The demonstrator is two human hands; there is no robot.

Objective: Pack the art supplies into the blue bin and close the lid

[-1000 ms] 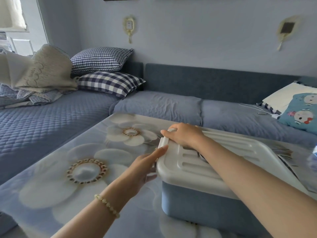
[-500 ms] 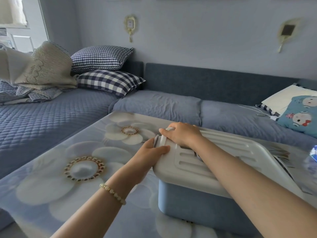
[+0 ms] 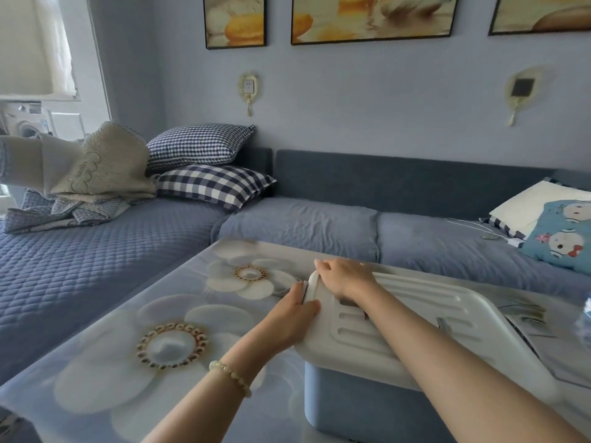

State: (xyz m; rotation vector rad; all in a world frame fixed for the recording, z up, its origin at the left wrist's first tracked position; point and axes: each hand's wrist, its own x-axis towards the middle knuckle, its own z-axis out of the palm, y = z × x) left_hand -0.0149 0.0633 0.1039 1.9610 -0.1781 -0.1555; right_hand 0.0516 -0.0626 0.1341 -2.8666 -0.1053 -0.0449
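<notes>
Much bare table (image 3: 153,282) is left open on the left, so approach there is unhindered. The lid's (image 3: 415,318) left end is gripped by the left hand (image 3: 294,318), thumb on top and fingers curled round it, probably so that a catch can be pressed home. Its far corner is held down by the right hand (image 3: 345,279), fingertips hooked over the edge. The blue bin (image 3: 351,401) is covered, near the table's front edge, with papers (image 3: 524,318) lying just beside it

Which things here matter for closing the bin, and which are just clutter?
Job: white lid, blue bin, left hand and right hand, both gripping the lid's end.
Lying about: checked pillows, cartoon cushion, folded blankets.
</notes>
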